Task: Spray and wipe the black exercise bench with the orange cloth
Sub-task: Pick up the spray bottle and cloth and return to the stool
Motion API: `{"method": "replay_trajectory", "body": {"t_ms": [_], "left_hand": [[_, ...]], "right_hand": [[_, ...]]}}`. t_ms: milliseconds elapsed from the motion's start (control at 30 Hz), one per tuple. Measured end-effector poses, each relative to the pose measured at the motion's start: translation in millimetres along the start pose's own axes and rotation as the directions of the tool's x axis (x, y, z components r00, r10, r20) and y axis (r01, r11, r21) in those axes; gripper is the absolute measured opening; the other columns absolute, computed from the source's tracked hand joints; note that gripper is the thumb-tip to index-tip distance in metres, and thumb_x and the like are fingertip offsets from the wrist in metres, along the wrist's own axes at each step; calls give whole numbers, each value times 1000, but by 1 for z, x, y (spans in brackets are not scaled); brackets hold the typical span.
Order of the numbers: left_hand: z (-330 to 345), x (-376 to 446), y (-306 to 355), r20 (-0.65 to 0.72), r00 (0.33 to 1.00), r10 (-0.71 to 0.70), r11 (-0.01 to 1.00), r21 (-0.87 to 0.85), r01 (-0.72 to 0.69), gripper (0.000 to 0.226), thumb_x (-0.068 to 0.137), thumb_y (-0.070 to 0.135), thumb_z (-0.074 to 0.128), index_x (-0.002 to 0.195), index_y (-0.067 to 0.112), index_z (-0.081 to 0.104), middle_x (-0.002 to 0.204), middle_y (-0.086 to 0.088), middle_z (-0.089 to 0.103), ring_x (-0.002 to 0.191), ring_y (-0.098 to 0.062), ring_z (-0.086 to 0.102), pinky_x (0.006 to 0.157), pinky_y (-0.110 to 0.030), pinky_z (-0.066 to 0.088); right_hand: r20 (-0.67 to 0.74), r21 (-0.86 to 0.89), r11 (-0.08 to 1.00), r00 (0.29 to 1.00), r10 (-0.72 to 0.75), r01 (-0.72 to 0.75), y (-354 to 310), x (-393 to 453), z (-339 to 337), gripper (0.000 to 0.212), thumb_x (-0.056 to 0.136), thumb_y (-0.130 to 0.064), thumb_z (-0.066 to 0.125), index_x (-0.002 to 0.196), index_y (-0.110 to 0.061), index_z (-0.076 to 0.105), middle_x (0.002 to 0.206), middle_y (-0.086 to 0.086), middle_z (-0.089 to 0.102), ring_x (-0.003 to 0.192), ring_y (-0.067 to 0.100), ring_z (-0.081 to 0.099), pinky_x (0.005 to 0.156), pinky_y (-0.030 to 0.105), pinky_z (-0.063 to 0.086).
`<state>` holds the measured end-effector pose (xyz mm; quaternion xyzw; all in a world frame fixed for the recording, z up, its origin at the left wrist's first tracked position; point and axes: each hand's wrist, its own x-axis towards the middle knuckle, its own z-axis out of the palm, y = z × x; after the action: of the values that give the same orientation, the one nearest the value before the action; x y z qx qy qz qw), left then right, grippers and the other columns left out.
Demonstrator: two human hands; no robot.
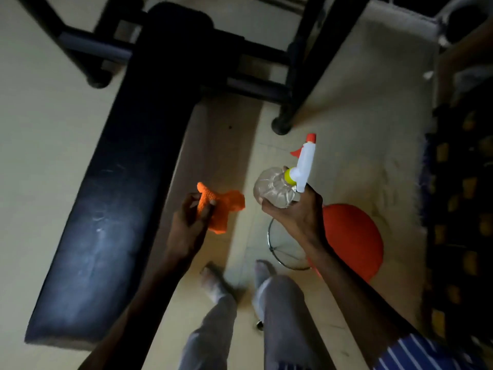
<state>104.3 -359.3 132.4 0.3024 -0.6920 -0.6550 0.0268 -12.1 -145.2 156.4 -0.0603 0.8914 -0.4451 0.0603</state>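
The black exercise bench (120,182) runs from lower left up to the top middle, its padded top showing pale smears near the close end. My left hand (190,222) is just right of the bench, holding a crumpled orange cloth (222,206) above the floor. My right hand (296,212) grips a clear plastic spray bottle (274,189) by its body. The bottle's white trigger head with an orange nozzle (306,158) points up and away, to the right of the bench.
The bench's black metal frame legs (288,113) stand on the pale floor ahead. An orange round object (352,239) and a wire ring (282,252) lie under my right arm. A cream rug (373,145) and patterned dark fabric (458,198) are at right. My feet (213,281) stand below.
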Motion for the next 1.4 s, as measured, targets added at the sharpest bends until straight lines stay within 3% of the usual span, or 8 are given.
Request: {"method": "replay_trajectory", "body": {"t_ms": [167, 300, 500, 700, 867, 1000, 1167, 1400], "left_hand": [[73, -13, 8, 176, 984, -4, 998, 55, -5, 41, 91, 59, 65, 116, 26, 66, 104, -1, 79, 96, -20, 76, 82, -44, 61], [142, -29, 7, 275, 961, 4, 999, 37, -15, 17, 99, 35, 67, 109, 22, 66, 93, 14, 80, 81, 0, 75, 65, -15, 57], [239, -57, -19, 370, 925, -84, 996, 18, 83, 5, 102, 20, 64, 105, 24, 64, 84, 11, 80, 72, -1, 73, 63, -19, 58], [322, -80, -45, 372, 918, -137, 990, 14, 142, 4, 103, 27, 66, 99, 26, 65, 77, 6, 74, 67, -7, 64, 59, -22, 54], [387, -91, -51, 377, 914, -149, 988, 17, 154, 13, 103, 21, 64, 108, 10, 61, 77, 6, 70, 71, -11, 61, 64, -22, 51], [404, -82, -59, 427, 892, -150, 976, -82, 204, 23, 103, 25, 65, 116, 7, 59, 94, -6, 68, 87, -21, 63, 76, -35, 54], [387, -55, -109, 247, 929, -276, 957, 164, 240, 15, 101, 22, 66, 114, 14, 63, 94, -7, 73, 88, -31, 68, 78, -43, 60], [379, -45, -138, 113, 971, -211, 881, 452, 138, 20, 97, 27, 69, 112, 14, 68, 96, -11, 78, 83, -34, 76, 75, -51, 65]], "right_hand": [[-124, 3, 993, 985, 118, -118, 54, -33, -76, 61, 66, -37, 95, 121, -35, 68, 105, -14, 77, 101, 12, 74, 91, 42, 62], [-195, -18, 977, 959, 206, -214, 102, -56, -128, 49, 63, -51, 90, 100, -63, 59, 89, -38, 68, 91, -9, 67, 90, 26, 59], [-195, -14, 965, 947, 255, -262, 196, -85, -186, 70, 61, -51, 96, 124, -34, 68, 108, -19, 75, 104, 11, 74, 86, 45, 66], [-166, -11, 969, 956, 241, -246, 272, -101, -231, 71, 60, -53, 92, 121, -48, 58, 106, -42, 67, 103, 9, 73, 85, 43, 66], [-159, -31, 978, 967, 198, -206, 320, -102, -255, 76, 62, -54, 89, 130, -42, 59, 106, -17, 74, 96, 18, 75, 82, 47, 66], [-164, -16, 985, 972, 166, -171, 345, -92, -263, 72, 63, -52, 91, 126, -47, 58, 106, -36, 66, 99, 13, 74, 83, 44, 66], [-147, -16, 993, 983, 114, -117, 363, -73, -245, 75, 63, -45, 94, 127, -46, 54, 108, -35, 66, 102, 15, 73, 81, 46, 66], [-76, -28, 996, 993, 85, -88, 371, -65, -212, 83, 65, -48, 97, 136, -33, 57, 116, -25, 63, 109, -9, 58, 91, 5, 48]]}}
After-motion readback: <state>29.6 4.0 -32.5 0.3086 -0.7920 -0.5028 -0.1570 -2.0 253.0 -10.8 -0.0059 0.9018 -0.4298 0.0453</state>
